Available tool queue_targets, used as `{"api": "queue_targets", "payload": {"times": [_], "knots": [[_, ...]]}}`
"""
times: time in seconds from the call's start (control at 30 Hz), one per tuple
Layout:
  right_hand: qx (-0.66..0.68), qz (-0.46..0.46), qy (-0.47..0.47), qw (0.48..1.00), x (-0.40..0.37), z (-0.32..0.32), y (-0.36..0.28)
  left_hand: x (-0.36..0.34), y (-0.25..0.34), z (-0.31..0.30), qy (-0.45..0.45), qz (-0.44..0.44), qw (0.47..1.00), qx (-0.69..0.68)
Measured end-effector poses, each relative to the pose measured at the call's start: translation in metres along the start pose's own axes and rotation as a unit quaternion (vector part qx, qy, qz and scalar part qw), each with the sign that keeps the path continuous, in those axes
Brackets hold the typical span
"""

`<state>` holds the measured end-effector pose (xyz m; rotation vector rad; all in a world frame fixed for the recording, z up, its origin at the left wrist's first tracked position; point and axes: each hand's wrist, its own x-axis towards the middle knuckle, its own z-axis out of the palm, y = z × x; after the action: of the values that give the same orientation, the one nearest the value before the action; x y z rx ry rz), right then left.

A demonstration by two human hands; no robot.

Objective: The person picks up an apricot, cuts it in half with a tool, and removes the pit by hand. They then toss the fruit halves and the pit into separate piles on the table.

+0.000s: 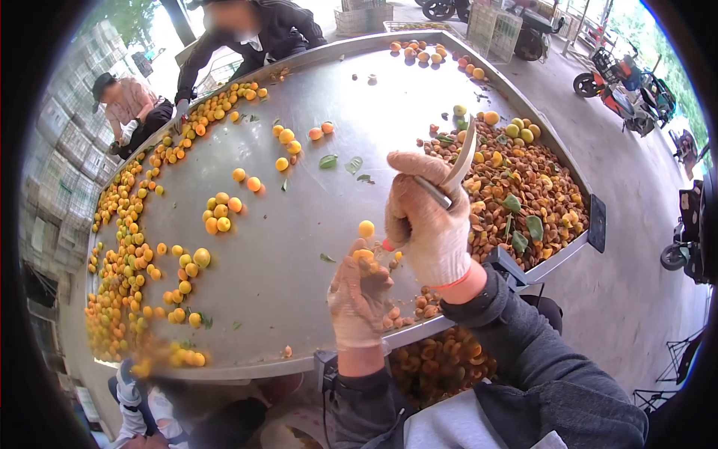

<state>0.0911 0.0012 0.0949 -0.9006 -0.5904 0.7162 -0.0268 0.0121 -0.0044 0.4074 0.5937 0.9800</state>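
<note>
Steel table (314,217) outdoors; left hand (359,299) tight around apricot (364,256), right hand (430,228) tight around knife (458,166).

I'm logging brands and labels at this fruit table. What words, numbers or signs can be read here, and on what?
None can be read.
The gloved left hand and right hand, the knife, the apricot and the table show no print.
Any marks on the stacked crates and the scooters are too small and blurred to read.
</note>
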Motion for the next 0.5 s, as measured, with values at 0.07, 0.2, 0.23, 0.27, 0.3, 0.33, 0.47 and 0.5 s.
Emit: {"api": "queue_targets", "payload": {"times": [0.07,0.2,0.23,0.27,0.3,0.33,0.47,0.5], "knots": [[-0.009,-0.017,0.013,1.000,-0.003,0.003,0.011,0.000,-0.002,0.001,0.018,0.005,1.000,0.020],[0.021,-0.038,0.006,0.999,-0.002,-0.004,0.024,0.000,-0.007,0.011,0.070,0.033,0.996,0.041],[-0.024,-0.096,-0.060,0.993,0.000,-0.008,0.027,0.001,-0.008,0.013,0.088,0.045,0.993,0.064],[-0.070,-0.154,-0.125,0.978,0.004,-0.011,0.031,0.001,-0.009,0.013,0.088,0.043,0.993,0.064],[-0.070,-0.154,-0.124,0.978,0.011,-0.012,0.035,0.001,-0.010,0.012,0.089,0.052,0.991,0.088],[-0.147,-0.266,-0.167,0.938,0.023,-0.011,0.039,0.002,-0.010,0.012,0.090,0.062,0.988,0.112],[-0.095,-0.097,-0.171,0.976,0.042,-0.007,0.041,0.001,-0.005,0.018,0.107,0.030,0.979,0.171],[0.051,0.167,-0.124,0.977,0.044,-0.007,0.037,0.002,-0.004,0.020,0.110,0.031,0.978,0.173]]}}
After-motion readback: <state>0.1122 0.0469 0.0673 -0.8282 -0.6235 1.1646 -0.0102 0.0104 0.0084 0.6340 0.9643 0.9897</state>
